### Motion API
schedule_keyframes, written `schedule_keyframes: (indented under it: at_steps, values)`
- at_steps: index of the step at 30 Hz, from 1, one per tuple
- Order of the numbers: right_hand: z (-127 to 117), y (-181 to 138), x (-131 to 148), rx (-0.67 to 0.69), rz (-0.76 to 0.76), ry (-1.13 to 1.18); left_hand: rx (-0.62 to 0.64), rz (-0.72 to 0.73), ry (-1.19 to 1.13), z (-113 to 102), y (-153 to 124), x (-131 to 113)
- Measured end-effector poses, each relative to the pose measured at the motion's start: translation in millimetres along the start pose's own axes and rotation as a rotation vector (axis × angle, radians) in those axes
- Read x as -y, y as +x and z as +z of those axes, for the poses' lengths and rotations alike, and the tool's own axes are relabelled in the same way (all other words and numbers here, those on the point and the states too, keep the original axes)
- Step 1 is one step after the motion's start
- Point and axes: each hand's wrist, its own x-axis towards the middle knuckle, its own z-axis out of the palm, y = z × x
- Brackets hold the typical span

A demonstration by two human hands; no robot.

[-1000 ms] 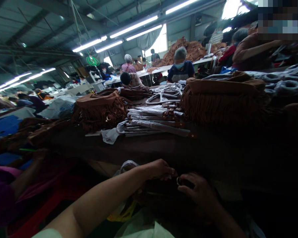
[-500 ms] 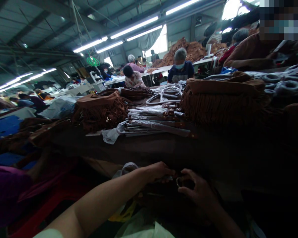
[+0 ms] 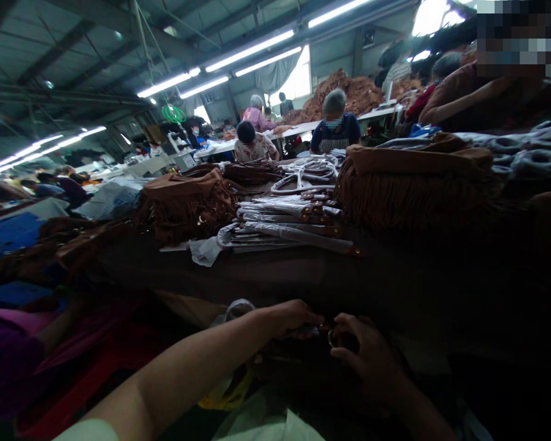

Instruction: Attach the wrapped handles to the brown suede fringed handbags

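Note:
My left hand [image 3: 296, 318] reaches in from the lower left, its fingers pinched on a dark brown piece [image 3: 298, 361] at the table's near edge. My right hand [image 3: 365, 358] is curled close beside it, thumb and finger closed on a small metal ring [image 3: 331, 337] attached to that dark piece. The two hands nearly touch. The piece is in deep shadow and I cannot make out its shape.
Wrapped brown straps [image 3: 284, 229] lie stacked mid-table, between fringed brown bags on the left [image 3: 183, 205] and right [image 3: 413, 184]. A person's arm in a purple sleeve [image 3: 13, 349] is at my left. Other people work at far tables. Plastic bags [image 3: 261, 422] lie below my arms.
My hands stay almost in place; the right hand's fingers shift slightly around the ring. The far people at the back table have moved a little to the right.

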Motion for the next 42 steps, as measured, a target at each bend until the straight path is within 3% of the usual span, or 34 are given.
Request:
schedule_keyframes:
  at_steps: [21,29,36,42]
  values:
    - [-1,-2,0,0.082,0.156,0.072,0.034,0.111,0.072,0,11,3]
    - [-3,0,4,0.105,0.158,0.121,0.053,0.106,0.082,1,9,6]
    - [-4,-2,0,0.11,0.14,0.126,0.057,-0.006,0.003,2,9,7]
    - [-8,-2,0,0.13,0.143,0.198,0.099,0.021,-0.01,5,9,7]
